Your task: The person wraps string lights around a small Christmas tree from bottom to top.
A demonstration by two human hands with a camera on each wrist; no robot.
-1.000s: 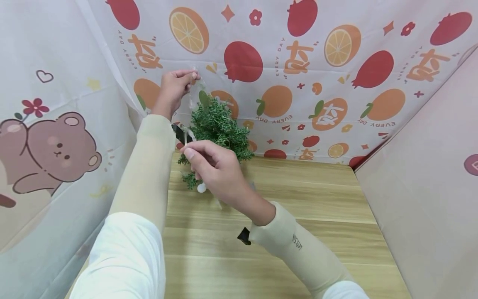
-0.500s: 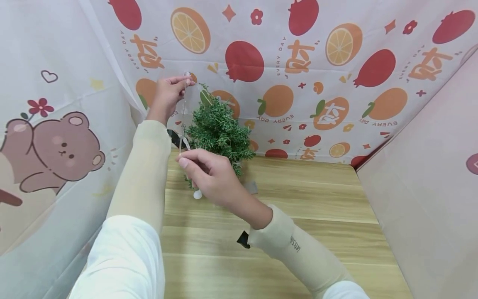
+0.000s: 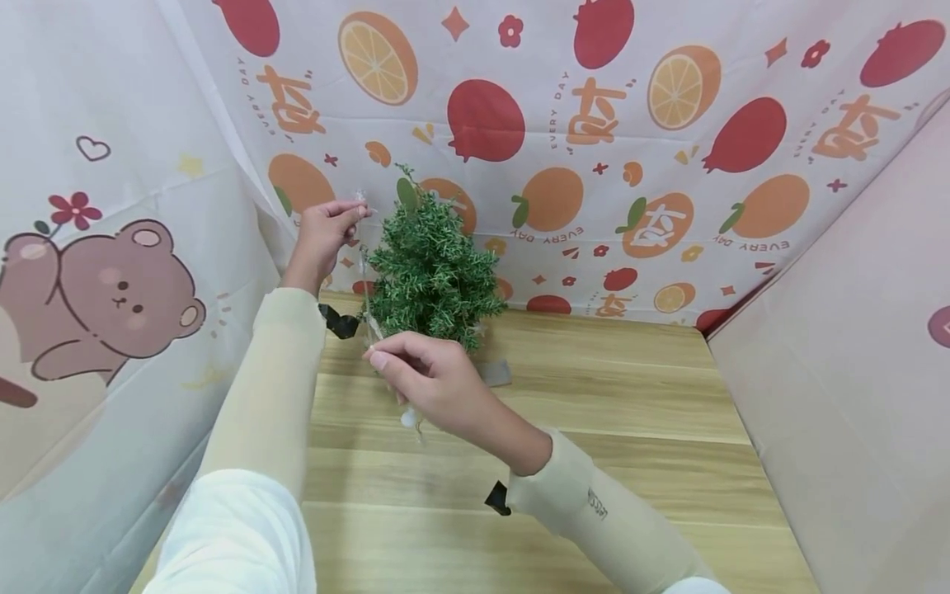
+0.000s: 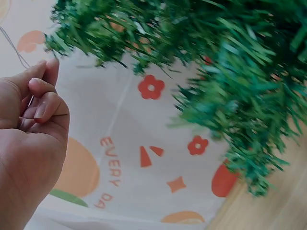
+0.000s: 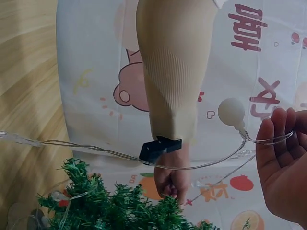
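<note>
A small green artificial Christmas tree [image 3: 438, 272] stands at the back of the wooden table. My left hand [image 3: 326, 235] is just left of its upper branches and pinches a thin clear string-light wire between thumb and fingers. The wire [image 3: 366, 289] runs down from there to my right hand [image 3: 438, 379], which pinches it in front of the tree's lower branches. In the right wrist view, a round white bulb [image 5: 231, 115] hangs on the string lights [image 5: 120, 154] beside my right fingers. The left wrist view shows my left hand [image 4: 38, 110] close to the branch tips.
A grey flat piece [image 3: 496, 373] lies at the tree's foot, on the right. The wooden table [image 3: 631, 462] extends to the right and front. A fruit-print cloth [image 3: 594, 190] hangs close behind the tree, and a bear-print cloth [image 3: 126, 289] borders the left side.
My left hand has come down and a little left, from above the tree's top to beside its upper branches. My right hand has also lowered. Both keep pinching the string lights.
</note>
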